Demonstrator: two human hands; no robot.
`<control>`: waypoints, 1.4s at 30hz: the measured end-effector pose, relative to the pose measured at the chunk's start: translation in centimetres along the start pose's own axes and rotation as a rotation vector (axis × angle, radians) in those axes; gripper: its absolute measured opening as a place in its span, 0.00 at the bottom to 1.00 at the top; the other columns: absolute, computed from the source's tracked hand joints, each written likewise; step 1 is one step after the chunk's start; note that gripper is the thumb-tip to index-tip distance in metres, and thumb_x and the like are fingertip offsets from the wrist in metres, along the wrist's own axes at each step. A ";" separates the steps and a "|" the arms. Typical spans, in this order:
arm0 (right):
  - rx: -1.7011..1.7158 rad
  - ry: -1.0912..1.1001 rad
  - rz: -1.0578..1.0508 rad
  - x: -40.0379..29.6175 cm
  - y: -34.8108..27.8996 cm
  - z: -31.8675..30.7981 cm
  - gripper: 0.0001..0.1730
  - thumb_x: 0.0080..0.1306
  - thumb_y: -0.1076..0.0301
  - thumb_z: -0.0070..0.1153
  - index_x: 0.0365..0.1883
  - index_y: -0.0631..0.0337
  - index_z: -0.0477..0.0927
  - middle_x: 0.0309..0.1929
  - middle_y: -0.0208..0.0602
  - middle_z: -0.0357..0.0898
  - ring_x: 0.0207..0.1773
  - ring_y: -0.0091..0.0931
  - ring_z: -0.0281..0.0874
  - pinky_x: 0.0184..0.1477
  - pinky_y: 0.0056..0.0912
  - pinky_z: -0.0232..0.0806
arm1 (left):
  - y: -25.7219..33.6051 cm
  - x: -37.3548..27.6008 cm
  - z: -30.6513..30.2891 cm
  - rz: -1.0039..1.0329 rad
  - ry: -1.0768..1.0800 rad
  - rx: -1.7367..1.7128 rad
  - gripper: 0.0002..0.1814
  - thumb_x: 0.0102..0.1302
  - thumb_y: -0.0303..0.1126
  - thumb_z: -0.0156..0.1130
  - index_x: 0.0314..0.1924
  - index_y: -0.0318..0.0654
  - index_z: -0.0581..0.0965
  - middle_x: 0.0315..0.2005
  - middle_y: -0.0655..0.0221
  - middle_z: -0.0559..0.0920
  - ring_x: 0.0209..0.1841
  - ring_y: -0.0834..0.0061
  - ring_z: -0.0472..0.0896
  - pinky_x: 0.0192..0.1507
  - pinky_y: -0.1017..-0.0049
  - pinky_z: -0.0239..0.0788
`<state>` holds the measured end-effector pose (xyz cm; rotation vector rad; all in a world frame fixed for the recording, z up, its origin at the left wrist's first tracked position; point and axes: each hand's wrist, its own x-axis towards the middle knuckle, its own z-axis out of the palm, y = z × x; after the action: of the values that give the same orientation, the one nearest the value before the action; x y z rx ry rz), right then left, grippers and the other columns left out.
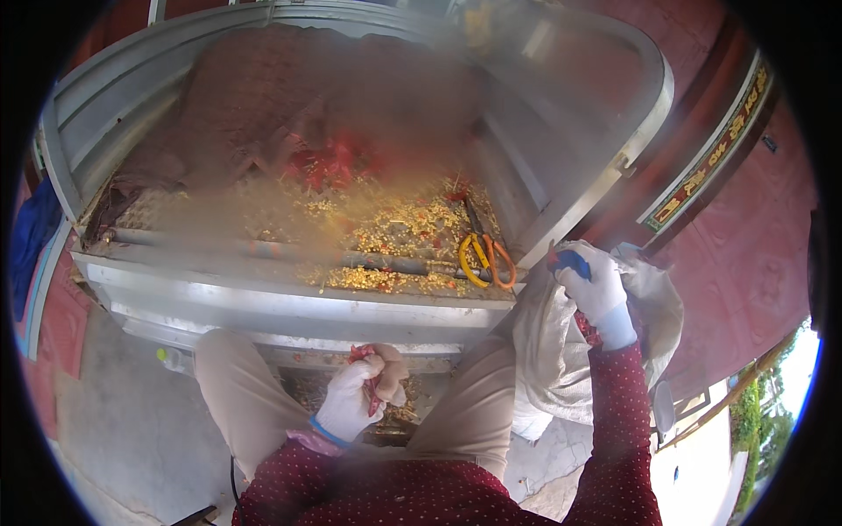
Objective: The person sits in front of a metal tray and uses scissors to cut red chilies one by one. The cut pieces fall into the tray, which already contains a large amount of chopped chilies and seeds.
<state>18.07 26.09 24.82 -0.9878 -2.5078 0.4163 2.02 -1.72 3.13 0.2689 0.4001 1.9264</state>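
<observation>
My left hand (355, 398), in a white knit glove, is closed around red dried chili peppers (373, 394) above my lap, between my knees. My right hand (595, 283), also gloved, is held over the mouth of a pale woven sack (549, 355). Its fingers are curled around a small blue object (572, 263). A dark reddish tip shows beside that object; I cannot tell what it is. More red chili pieces (585, 329) show inside the sack, partly behind my right wrist. Scissors (483, 256) with one yellow and one orange handle lie at the right front corner of the metal bed.
Yellow seeds (408, 223) are scattered over the metal cargo bed (316, 299) in front of me. Behind them lie red chilies (335, 161), blurred, and a dark cloth (250, 98). The bed's raised side panel (648, 112) stands at right. A clear bottle (172, 358) is beside my left knee.
</observation>
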 end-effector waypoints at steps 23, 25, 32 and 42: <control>-0.659 -0.094 -0.263 17.5 -2.9 13.8 0.15 0.65 0.54 0.57 0.49 0.42 0.85 0.53 0.34 0.80 0.59 0.36 0.75 0.60 0.44 0.66 | -0.4 0.6 -2.3 -0.026 -0.033 0.139 0.09 0.61 0.29 0.59 0.25 0.32 0.74 0.16 0.63 0.76 0.21 0.66 0.78 0.31 0.65 0.76; -0.556 0.017 -0.286 17.4 -3.1 13.4 0.15 0.65 0.54 0.56 0.48 0.44 0.85 0.50 0.36 0.81 0.57 0.37 0.76 0.58 0.45 0.67 | -0.3 0.5 -1.6 -0.036 0.025 0.154 0.08 0.60 0.28 0.59 0.25 0.32 0.75 0.18 0.62 0.77 0.22 0.65 0.80 0.31 0.65 0.78; 0.128 -0.127 -0.213 12.0 -5.0 9.0 0.14 0.62 0.63 0.54 0.40 0.60 0.85 0.31 0.42 0.85 0.35 0.40 0.81 0.45 0.40 0.73 | -0.7 0.7 -2.6 0.010 0.077 -0.012 0.04 0.66 0.25 0.59 0.37 0.32 0.77 0.33 0.57 0.83 0.33 0.59 0.86 0.39 0.59 0.82; -0.357 -0.100 -0.373 11.2 -5.6 11.2 0.29 0.63 0.55 0.58 0.64 0.49 0.76 0.63 0.41 0.75 0.65 0.42 0.71 0.68 0.46 0.60 | -0.7 1.4 -1.9 0.028 0.067 -0.047 0.04 0.67 0.25 0.60 0.40 0.33 0.77 0.42 0.48 0.84 0.40 0.53 0.87 0.40 0.53 0.83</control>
<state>2.07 28.58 20.35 -0.6000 -2.8383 -0.1022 1.42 -0.49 1.12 0.1809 0.3970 1.9736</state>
